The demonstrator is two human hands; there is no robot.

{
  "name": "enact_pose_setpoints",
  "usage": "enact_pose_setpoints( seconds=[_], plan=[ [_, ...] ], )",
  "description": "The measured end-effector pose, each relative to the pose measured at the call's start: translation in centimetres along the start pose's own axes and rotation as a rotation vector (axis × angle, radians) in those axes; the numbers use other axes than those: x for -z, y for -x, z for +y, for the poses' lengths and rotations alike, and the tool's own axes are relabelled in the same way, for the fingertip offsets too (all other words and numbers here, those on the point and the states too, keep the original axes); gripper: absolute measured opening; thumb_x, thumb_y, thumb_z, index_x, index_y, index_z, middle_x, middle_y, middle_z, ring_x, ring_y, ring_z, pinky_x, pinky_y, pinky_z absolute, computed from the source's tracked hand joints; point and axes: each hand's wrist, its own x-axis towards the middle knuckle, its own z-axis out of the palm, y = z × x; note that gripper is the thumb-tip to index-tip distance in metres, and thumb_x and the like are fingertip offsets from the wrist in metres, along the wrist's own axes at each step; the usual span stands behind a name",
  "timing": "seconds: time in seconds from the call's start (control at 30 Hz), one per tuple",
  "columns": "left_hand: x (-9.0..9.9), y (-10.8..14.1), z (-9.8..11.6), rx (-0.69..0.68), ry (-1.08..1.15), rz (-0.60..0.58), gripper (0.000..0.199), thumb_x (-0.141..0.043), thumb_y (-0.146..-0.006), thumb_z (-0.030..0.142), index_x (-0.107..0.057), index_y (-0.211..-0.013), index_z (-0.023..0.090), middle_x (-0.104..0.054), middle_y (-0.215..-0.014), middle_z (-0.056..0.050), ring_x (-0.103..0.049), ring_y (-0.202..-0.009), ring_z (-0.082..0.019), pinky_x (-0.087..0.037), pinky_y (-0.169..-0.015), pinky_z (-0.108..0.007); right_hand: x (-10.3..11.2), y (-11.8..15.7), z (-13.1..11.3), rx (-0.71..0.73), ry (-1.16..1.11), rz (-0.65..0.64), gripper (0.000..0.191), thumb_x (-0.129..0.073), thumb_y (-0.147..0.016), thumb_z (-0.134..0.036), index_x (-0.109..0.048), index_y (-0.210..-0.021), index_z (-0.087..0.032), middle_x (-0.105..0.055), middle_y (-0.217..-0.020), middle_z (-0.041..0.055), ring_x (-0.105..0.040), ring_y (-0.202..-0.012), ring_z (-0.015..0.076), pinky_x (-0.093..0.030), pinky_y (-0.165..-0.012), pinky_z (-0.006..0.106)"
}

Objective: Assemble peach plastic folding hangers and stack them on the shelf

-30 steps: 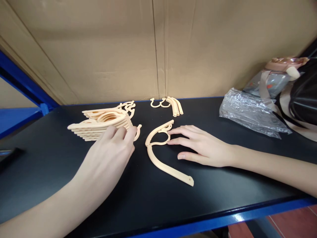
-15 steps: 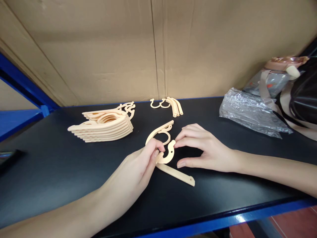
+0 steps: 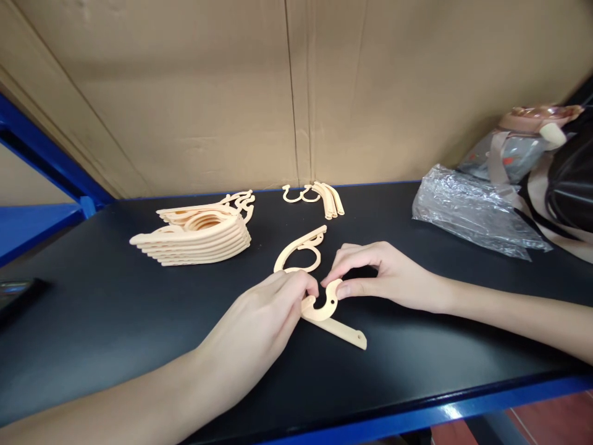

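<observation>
A cream plastic hanger hook (image 3: 327, 307), curved with a small hole, is held between both hands just above the table. My left hand (image 3: 273, 315) pinches its left end, with the fingertips curled over it. On its right end, the thumb and fingers of my right hand (image 3: 384, 275) are closed. Under the hook lies a straight cream hanger arm (image 3: 343, 332) with a hole at its tip; its left part is hidden by my left hand. Just beyond my hands rests a curved hanger piece with a ring (image 3: 296, 248) on the table.
A stack of cream folding hangers (image 3: 199, 244) lies at the left on the black table (image 3: 139, 321). Further back are loose hooks (image 3: 296, 196) and several hanger arms (image 3: 331, 201). Clear plastic bags (image 3: 467, 207) and a bottle (image 3: 523, 142) stand right. A dark object (image 3: 18, 293) sits far left.
My right hand has closed its thumb and fingers on the hook's right end. The hook has moved slightly right and down, and now lies flatter above the hanger arm.
</observation>
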Motion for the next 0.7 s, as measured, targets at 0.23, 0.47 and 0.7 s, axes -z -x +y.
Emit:
enact_pose_setpoints(
  seconds=[0.23,0.47,0.7],
  plan=[
    [0.9,-0.5,-0.6,-0.111,-0.112,0.093,0.03,-0.033,-0.094,0.008,-0.054,-0.111,0.021,-0.06,-0.105,-0.003,-0.055,-0.095,-0.016,-0.046,-0.08,-0.028,0.5,-0.3,0.8,-0.032,-0.183,0.187,0.011,-0.064,-0.087,-0.03,-0.069,-0.086,-0.02,-0.067,-0.081,-0.0029,-0.062,-0.077,0.0093,-0.047,-0.075,0.023],
    [1.3,-0.7,-2.9,-0.197,-0.232,-0.015,0.034,-0.059,-0.087,0.046,-0.063,-0.115,0.026,-0.046,-0.142,-0.008,-0.034,-0.136,-0.033,-0.033,-0.109,-0.054,1.8,-0.9,2.5,-0.088,-0.156,0.643,0.037,-0.054,-0.09,-0.05,-0.055,-0.072,-0.018,-0.062,-0.063,-0.001,-0.055,-0.055,0.0083,-0.045,-0.056,0.021],
    [1.0,-1.0,-3.3,-0.147,-0.229,-0.069,0.034,-0.059,-0.088,0.044,-0.064,-0.112,0.021,-0.058,-0.13,-0.01,-0.047,-0.128,-0.028,-0.045,-0.103,-0.045,1.7,-0.9,2.6,-0.195,-0.218,0.611,0.034,-0.064,-0.081,-0.053,-0.053,-0.087,-0.021,-0.047,-0.051,-0.0089,-0.038,-0.034,0.0042,-0.029,-0.03,0.015]
  ],
)
